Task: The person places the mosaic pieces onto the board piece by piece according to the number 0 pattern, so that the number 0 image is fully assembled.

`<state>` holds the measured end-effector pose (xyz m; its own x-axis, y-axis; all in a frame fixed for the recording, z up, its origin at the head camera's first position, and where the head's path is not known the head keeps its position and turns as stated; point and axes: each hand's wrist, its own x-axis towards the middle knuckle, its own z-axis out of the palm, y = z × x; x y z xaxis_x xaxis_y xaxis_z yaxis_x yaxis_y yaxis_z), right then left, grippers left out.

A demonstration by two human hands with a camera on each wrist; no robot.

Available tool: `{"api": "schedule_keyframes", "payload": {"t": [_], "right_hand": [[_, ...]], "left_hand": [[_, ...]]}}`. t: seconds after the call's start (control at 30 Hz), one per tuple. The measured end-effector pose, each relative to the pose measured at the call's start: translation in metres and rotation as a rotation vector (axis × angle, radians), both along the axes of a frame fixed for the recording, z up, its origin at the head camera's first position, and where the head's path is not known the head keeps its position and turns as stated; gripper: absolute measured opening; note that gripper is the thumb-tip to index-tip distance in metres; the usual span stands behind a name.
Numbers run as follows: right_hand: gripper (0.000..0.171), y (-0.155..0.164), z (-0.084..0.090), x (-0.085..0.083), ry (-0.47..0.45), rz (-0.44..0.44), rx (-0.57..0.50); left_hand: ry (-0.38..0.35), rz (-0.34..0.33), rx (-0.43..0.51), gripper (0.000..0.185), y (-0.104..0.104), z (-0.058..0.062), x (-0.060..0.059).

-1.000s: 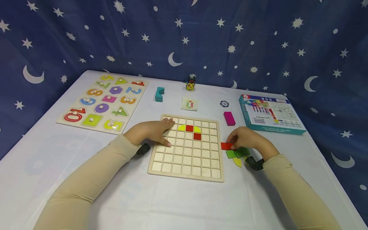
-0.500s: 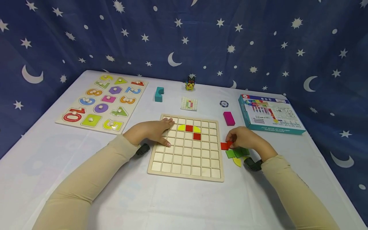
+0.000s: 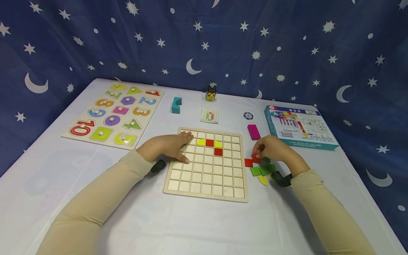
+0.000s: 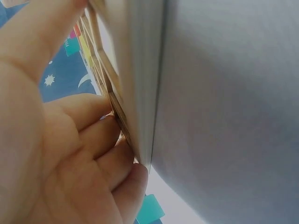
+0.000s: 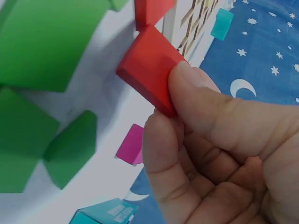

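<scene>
Right hand [image 3: 274, 150] has lifted one red tile [image 5: 149, 70] off the bench [image 3: 204, 226], pinching it.
Left hand [image 3: 167, 146] lies flat on the grid board [image 3: 207, 184]; green tiles [image 3: 259, 170] at its 3 o'clock, magenta block [image 3: 254, 131] and box [image 3: 299, 125] beyond, number puzzle [image 3: 114, 113] at 10, starry cloth [image 3: 204, 42] behind.

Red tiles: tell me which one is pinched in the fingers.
The red tile pinched by the right hand, right of the board; another lies on the cloth, two sit in the grid.
</scene>
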<state>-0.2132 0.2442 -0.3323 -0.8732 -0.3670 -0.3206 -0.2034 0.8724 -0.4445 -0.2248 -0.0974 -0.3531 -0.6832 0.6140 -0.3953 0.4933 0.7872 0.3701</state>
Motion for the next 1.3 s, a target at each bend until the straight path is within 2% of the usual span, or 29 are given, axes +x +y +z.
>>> {"api": "schedule_keyframes", "payload": {"t": [0.27,0.43,0.63,0.83,1.07,1.3], "right_hand": [[0.008,-0.005,0.004,-0.002,-0.027,0.002,0.01],[0.007,-0.013,0.004,-0.004,0.004,0.046,-0.01],[0.008,-0.034,0.0,-0.008,0.02,0.08,-0.071],[0.008,-0.06,0.0,-0.01,0.026,0.109,-0.082],[0.009,-0.084,-0.003,-0.012,0.001,0.144,-0.098],[0.009,-0.098,-0.01,-0.01,-0.038,0.134,-0.119]], "left_hand": [[-0.006,0.006,-0.002,0.097,0.001,0.0,0.0],[-0.007,0.01,-0.003,0.097,0.0,0.0,0.0],[-0.003,0.009,-0.002,0.097,-0.001,0.002,0.001],[-0.005,0.007,0.001,0.097,0.0,0.001,0.001],[0.003,0.009,-0.002,0.097,0.0,-0.001,0.001],[0.005,0.006,0.001,0.097,0.0,-0.001,0.001]]}}
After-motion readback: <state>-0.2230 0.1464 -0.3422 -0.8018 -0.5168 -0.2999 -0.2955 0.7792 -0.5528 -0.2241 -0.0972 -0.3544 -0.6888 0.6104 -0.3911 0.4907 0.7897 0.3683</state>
